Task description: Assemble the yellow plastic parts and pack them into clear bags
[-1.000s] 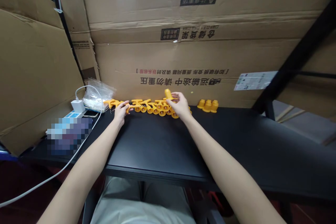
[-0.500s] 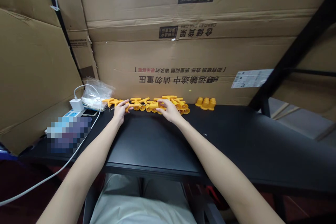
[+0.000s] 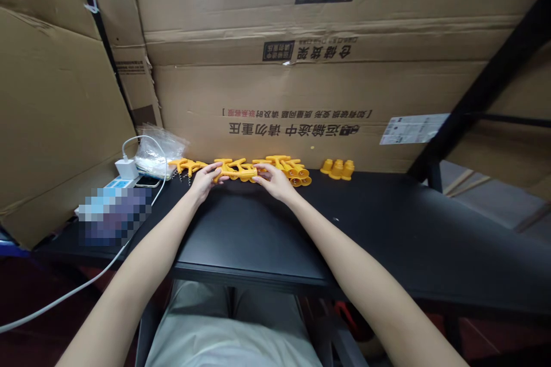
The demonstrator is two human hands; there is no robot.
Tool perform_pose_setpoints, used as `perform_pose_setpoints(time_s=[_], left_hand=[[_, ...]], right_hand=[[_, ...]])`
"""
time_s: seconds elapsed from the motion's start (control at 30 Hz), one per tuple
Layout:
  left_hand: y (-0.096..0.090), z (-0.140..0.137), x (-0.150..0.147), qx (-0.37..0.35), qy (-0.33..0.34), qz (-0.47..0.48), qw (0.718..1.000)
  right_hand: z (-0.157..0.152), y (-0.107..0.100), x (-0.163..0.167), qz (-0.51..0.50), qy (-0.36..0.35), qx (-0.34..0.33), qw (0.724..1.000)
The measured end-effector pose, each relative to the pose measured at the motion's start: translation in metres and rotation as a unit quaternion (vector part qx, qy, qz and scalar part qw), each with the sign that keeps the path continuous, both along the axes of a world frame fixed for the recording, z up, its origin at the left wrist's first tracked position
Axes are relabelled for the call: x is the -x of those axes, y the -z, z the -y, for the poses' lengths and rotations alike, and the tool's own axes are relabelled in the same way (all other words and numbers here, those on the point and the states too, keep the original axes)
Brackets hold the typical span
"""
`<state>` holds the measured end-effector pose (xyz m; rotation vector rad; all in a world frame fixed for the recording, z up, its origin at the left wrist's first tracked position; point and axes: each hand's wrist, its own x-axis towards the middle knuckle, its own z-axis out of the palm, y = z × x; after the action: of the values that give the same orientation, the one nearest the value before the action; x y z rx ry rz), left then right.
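Note:
My left hand [image 3: 207, 182] is closed around the T-shaped handle of a yellow corkscrew [image 3: 227, 172]. My right hand [image 3: 275, 181] grips a yellow bell-shaped sleeve [image 3: 248, 173] by its wider end. Handle and sleeve lie in line between my hands, and the metal spiral is not visible there. Behind and to the right, a row of yellow corkscrews with sleeves [image 3: 279, 160] rests on the black table [image 3: 253, 229]. Left of my left hand are several bare corkscrew handles [image 3: 186, 165] with metal spirals showing.
Several loose yellow sleeves [image 3: 338, 168] stand at the right by the cardboard wall [image 3: 267, 86]. At the left are a clear plastic bag [image 3: 159, 149], a phone [image 3: 147, 182], and a white charger [image 3: 127, 169] in a power strip. A white cable [image 3: 105, 268] runs over the table edge.
My left hand has moved right with the corkscrew handle towards the sleeve in my right hand. The two pieces, apart before, now meet end to end.

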<state>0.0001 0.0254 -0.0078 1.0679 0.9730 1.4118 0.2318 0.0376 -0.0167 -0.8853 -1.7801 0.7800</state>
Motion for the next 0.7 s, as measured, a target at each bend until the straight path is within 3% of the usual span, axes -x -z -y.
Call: perform_pose_setpoints(time_s=[0.13,0.27,0.33,0.4,0.5,0.7], left_hand=[[0.003,0.002,0.003,-0.078,-0.003,-0.169,0.983],[0.006,0.005,0.010,-0.184,-0.036,-0.403,0.896],[0.007,0.006,0.012,-0.208,-0.045,-0.480,0.851],[0.006,0.006,0.013,-0.215,-0.050,-0.519,0.826],[0.004,0.006,0.012,-0.218,-0.056,-0.531,0.817],[0.002,0.009,0.007,-0.215,-0.057,-0.505,0.834]], right_hand=[[0.001,-0.001,0.000,0.001,-0.004,0.011,1.000],[-0.001,-0.002,-0.002,-0.006,-0.008,0.031,0.999],[0.000,-0.004,-0.003,-0.006,-0.010,0.043,0.999],[0.003,-0.006,-0.003,0.002,-0.009,0.049,0.999],[0.010,-0.011,-0.001,0.013,-0.003,0.052,0.999],[0.017,-0.017,0.003,0.004,0.017,0.117,0.993]])
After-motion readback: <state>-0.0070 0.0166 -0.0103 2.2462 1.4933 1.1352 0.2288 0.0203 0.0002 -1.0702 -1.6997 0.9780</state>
